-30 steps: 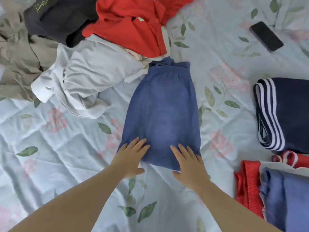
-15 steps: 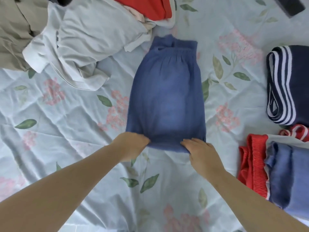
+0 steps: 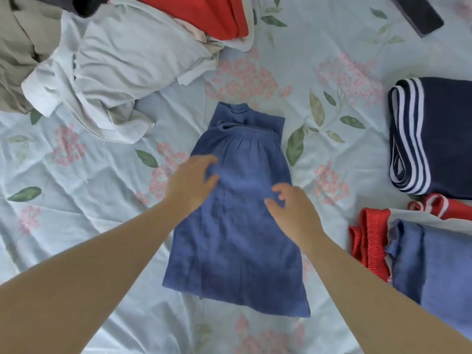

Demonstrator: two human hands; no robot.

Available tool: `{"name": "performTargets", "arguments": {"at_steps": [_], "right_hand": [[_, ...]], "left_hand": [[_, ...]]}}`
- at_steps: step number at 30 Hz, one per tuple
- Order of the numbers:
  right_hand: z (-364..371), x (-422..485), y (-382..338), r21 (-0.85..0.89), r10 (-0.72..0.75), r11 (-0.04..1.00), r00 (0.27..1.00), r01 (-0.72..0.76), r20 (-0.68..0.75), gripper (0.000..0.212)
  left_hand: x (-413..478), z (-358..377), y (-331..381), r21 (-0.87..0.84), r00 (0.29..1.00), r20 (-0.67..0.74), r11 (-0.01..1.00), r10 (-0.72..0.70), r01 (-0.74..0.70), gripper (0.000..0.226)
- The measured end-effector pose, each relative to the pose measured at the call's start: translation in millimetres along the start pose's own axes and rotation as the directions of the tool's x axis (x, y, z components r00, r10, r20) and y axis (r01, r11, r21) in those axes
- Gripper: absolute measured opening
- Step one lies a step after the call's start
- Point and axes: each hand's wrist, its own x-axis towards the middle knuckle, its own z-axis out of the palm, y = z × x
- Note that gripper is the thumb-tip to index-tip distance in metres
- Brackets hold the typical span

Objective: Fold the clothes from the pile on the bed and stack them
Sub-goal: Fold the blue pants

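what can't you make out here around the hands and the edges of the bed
Head view, motion blur: the left hand and right hand are smeared, so whether their fingers touch the blue garment is unclear.
Head view, top edge: cuts off the phone and most of the dark garment in the pile.
Head view, right edge: cuts off the navy striped garment and the folded stack.

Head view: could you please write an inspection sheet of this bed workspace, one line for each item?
Surface: bed sheet, pale, flower print, wrinkled.
Job's things: blue shorts flat in the middle; unfolded pile upper left; folded stack at right; navy striped garment folded beyond it.
Clutter: dark phone upper right.
Hands: left hand and right hand above the shorts, fingers loosely curled, holding nothing.
Cables: nothing seen.
Surroundings: nothing seen beyond the bed.
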Motion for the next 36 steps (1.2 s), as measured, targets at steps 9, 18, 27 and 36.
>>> {"name": "performTargets", "arguments": {"at_steps": [9,18,27,36], "right_hand": [[-18.8,105.3,-27.4,0.230,0.138,0.968,0.982,-0.106,-0.131,0.038],[-36.6,124.6,-28.4,0.232,0.015,0.971,0.954,0.057,-0.299,0.008],[-38.5,130.5,-39.8,0.235,0.055,0.971,0.922,0.040,-0.383,0.042],[24.2,15.0,28.1,-0.034,0.150,0.985,0.936,-0.169,-0.320,0.053]], "left_hand": [[82.9,0.6,-3.7,-0.017,0.940,-0.219,0.965,-0.260,0.263,0.054],[109.2,-14.2,-6.0,-0.172,0.972,-0.170,0.976,-0.161,0.131,0.011],[115.5,-17.8,0.9,-0.085,0.988,-0.156,0.996,-0.018,0.004,0.050],[-9.7,41.5,-36.4,-0.226,0.966,-0.107,0.952,-0.237,0.209,0.091]]}}
